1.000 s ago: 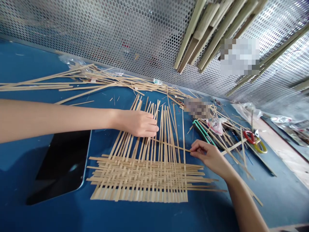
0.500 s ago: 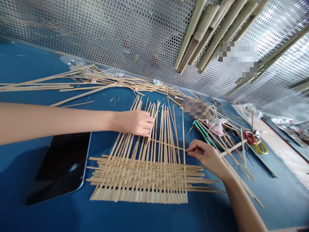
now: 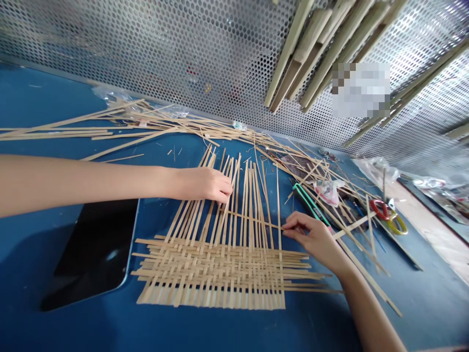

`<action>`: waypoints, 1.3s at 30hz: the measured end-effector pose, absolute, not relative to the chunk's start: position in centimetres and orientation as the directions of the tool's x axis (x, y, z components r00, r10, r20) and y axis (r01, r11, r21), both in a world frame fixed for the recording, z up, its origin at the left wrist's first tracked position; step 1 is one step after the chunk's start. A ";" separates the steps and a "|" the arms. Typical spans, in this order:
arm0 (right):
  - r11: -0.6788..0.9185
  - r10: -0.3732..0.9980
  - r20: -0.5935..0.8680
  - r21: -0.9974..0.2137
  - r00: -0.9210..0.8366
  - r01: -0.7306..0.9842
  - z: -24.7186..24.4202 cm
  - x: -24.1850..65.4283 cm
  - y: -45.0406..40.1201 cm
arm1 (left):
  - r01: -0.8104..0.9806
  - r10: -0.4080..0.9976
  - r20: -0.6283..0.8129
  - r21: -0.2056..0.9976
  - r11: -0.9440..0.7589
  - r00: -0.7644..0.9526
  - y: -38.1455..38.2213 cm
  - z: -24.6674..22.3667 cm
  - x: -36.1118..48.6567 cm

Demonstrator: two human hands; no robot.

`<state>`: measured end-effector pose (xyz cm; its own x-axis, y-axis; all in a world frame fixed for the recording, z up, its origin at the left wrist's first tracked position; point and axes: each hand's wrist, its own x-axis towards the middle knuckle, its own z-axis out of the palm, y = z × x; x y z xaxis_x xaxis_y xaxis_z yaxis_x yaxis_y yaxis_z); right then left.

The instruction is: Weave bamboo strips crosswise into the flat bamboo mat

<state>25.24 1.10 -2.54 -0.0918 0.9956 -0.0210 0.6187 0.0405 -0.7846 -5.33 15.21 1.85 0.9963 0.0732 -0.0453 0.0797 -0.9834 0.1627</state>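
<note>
A partly woven bamboo mat (image 3: 216, 266) lies flat on the blue table, its long upright strips fanning away from me. My left hand (image 3: 209, 185) reaches across these uprights from the left, fingers closed on one upright bamboo strip (image 3: 227, 195) near the middle; the fingertips are partly hidden. A thin crosswise bamboo strip (image 3: 256, 221) runs through the uprights, apart from and above the woven rows. Its right end is pinched between the thumb and fingers of my right hand (image 3: 308, 233), just right of the outermost upright. The crosswise strip's left end is hidden by my left hand.
A dark tablet (image 3: 97, 249) lies left of the mat. Loose bamboo strips (image 3: 146, 122) pile along the perforated metal panel (image 3: 164, 54). On the right are a green-and-black cutter (image 3: 309, 203), plastic bags and red-and-yellow scissors (image 3: 388, 215). Bamboo poles (image 3: 326, 54) lean on the panel.
My left hand has shifted slightly left, and the upright strip at its fingers leans less to the right. My right hand keeps its pinch and has barely moved.
</note>
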 end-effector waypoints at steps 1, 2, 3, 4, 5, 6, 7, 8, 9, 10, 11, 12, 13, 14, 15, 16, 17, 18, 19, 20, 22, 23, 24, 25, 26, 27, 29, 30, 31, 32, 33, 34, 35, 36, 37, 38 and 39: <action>0.041 0.996 -0.019 -0.785 -0.089 0.619 -2.5 25.2 1.1 | 0.082 0.075 -0.048 0.170 -0.982 0.996 15.2 1.9 -5.4; 0.043 0.996 -0.015 -0.784 -0.087 0.619 -2.5 25.2 1.1 | 0.085 0.078 -0.049 0.177 -0.981 0.996 15.2 2.0 -5.5; 0.046 0.996 -0.010 -0.785 -0.086 0.618 -2.5 25.2 1.1 | 0.087 0.079 -0.049 0.182 -0.979 0.996 15.1 2.1 -5.6; 0.050 0.996 -0.006 -0.785 -0.088 0.617 -2.5 25.2 1.1 | 0.088 0.080 -0.048 0.187 -0.978 0.996 15.1 2.2 -5.7; 0.053 0.996 -0.004 -0.786 -0.091 0.616 -2.5 25.2 1.1 | 0.088 0.080 -0.046 0.193 -0.977 0.996 15.0 2.3 -5.7; 0.053 0.996 -0.006 -0.787 -0.094 0.615 -2.5 25.2 1.1 | 0.087 0.080 -0.044 0.198 -0.976 0.996 15.0 2.3 -5.7; 0.051 0.995 -0.010 -0.786 -0.095 0.616 -2.5 25.2 1.1 | 0.084 0.077 -0.042 0.203 -0.975 0.996 15.0 2.3 -5.7; 0.048 0.995 -0.013 -0.786 -0.095 0.616 -2.5 25.2 1.1 | 0.081 0.074 -0.041 0.210 -0.974 0.996 15.0 2.2 -5.7; 0.045 0.996 -0.014 -0.786 -0.092 0.617 -2.5 25.2 1.1 | 0.077 0.070 -0.040 0.217 -0.973 0.997 15.1 2.1 -5.8; 0.045 0.996 -0.014 -0.785 -0.089 0.618 -2.6 25.2 1.1 | 0.073 0.066 -0.039 0.225 -0.972 0.997 15.3 1.9 -5.8; 0.046 0.996 -0.011 -0.785 -0.088 0.617 -2.6 25.2 1.1 | 0.070 0.062 -0.039 0.235 -0.970 0.997 15.4 1.8 -5.9; 0.047 0.996 -0.010 -0.786 -0.089 0.616 -2.6 25.2 1.1 | 0.068 0.060 -0.040 0.246 -0.967 0.997 15.6 1.7 -6.0; 0.048 0.996 -0.009 -0.787 -0.089 0.615 -2.6 25.2 1.1 | 0.069 0.060 -0.042 0.257 -0.964 0.997 15.7 1.6 -6.0; 0.047 0.996 -0.009 -0.787 -0.089 0.615 -2.6 25.2 1.1 | 0.073 0.063 -0.043 0.269 -0.960 0.997 15.8 1.5 -6.1; 0.045 0.996 -0.011 -0.787 -0.087 0.616 -2.6 25.2 1.1 | 0.080 0.070 -0.043 0.279 -0.957 0.997 15.8 1.5 -6.2; 0.042 0.996 -0.012 -0.786 -0.083 0.617 -2.6 25.2 1.1 | 0.088 0.080 -0.041 0.288 -0.953 0.996 15.8 1.6 -6.2; 0.041 0.997 -0.011 -0.784 -0.080 0.620 -2.6 25.1 1.1 | 0.097 0.089 -0.040 0.296 -0.950 0.995 15.8 1.7 -6.2; 0.040 0.997 -0.010 -0.782 -0.076 0.622 -2.6 25.1 1.0 | 0.105 0.098 -0.039 0.302 -0.948 0.994 15.7 1.8 -6.2; 0.040 0.997 -0.008 -0.781 -0.074 0.624 -2.5 25.1 1.0 | 0.111 0.105 -0.038 0.308 -0.945 0.994 15.6 2.0 -6.2; 0.039 0.997 -0.008 -0.781 -0.072 0.624 -2.5 25.0 1.0 | 0.115 0.108 -0.040 0.314 -0.942 0.993 15.5 2.1 -6.2; 0.028 0.998 -0.010 -0.781 -0.056 0.623 -2.4 24.8 1.0 | 0.115 0.105 -0.047 0.324 -0.939 0.993 15.5 2.3 -6.1; 0.013 0.999 -0.017 -0.782 -0.043 0.623 -2.3 24.7 1.1 | 0.112 0.102 -0.050 0.324 -0.939 0.994 15.6 2.3 -6.1; -0.004 0.999 -0.026 -0.783 -0.026 0.622 -2.2 24.6 1.1 | 0.109 0.098 -0.051 0.320 -0.941 0.994 15.7 2.3 -6.1; -0.022 0.999 -0.035 -0.787 -0.010 0.617 -2.1 24.5 1.1 | 0.106 0.094 -0.052 0.316 -0.943 0.994 15.8 2.3 -6.1; -0.038 0.999 -0.043 -0.792 0.006 0.609 -2.0 24.3 1.1 | 0.102 0.090 -0.053 0.309 -0.945 0.994 15.9 2.2 -6.1; -0.050 0.999 -0.049 -0.799 0.019 0.599 -1.9 24.2 1.1 | 0.099 0.087 -0.054 0.305 -0.947 0.995 16.0 2.1 -6.0; -0.058 0.998 -0.048 -0.811 0.033 0.582 -1.9 24.1 1.2 | 0.095 0.081 -0.058 0.298 -0.950 0.995 16.1 2.0 -5.9; -0.058 0.998 -0.046 -0.814 0.035 0.579 -1.9 24.0 1.3 | 0.090 0.076 -0.061 0.295 -0.951 0.995 16.1 1.9 -5.9; -0.056 0.998 -0.044 -0.814 0.034 0.578 -1.9 24.0 1.3 | 0.085 0.070 -0.063 0.289 -0.954 0.996 16.1 1.9 -5.8; -0.053 0.999 -0.044 -0.813 0.030 0.580 -2.0 24.0 1.4 | 0.079 0.063 -0.065 0.282 -0.956 0.996 16.1 1.9 -5.7; -0.050 0.999 -0.043 -0.812 0.026 0.581 -2.0 24.0 1.4 | 0.070 0.053 -0.068 0.275 -0.959 0.996 16.2 1.9 -5.6; -0.046 0.999 -0.042 -0.811 0.022 0.583 -2.1 24.0 1.5 | 0.058 0.041 -0.071 0.266 -0.962 0.997 16.2 2.0 -5.6; -0.042 0.999 -0.040 -0.810 0.017 0.585 -2.1 24.0 1.5 | 0.046 0.028 -0.074 0.256 -0.966 0.997 16.2 2.0 -5.5; -0.038 0.999 -0.038 -0.808 0.013 0.588 -2.1 24.1 1.5 | 0.035 0.017 -0.077 0.243 -0.970 0.997 16.2 2.0 -5.4; -0.036 0.999 -0.037 -0.807 0.011 0.590 -2.1 24.1 1.5 | 0.025 0.008 -0.080 0.225 -0.974 0.997 16.3 2.1 -5.4; -0.036 0.999 -0.039 -0.805 0.009 0.592 -2.1 24.1 1.5 | 0.018 0.001 -0.084 0.204 -0.979 0.996 16.3 2.1 -5.3; -0.040 0.999 -0.044 -0.802 0.008 0.596 -2.1 24.1 1.5 | 0.014 -0.002 -0.087 0.179 -0.984 0.996 16.3 2.2 -5.2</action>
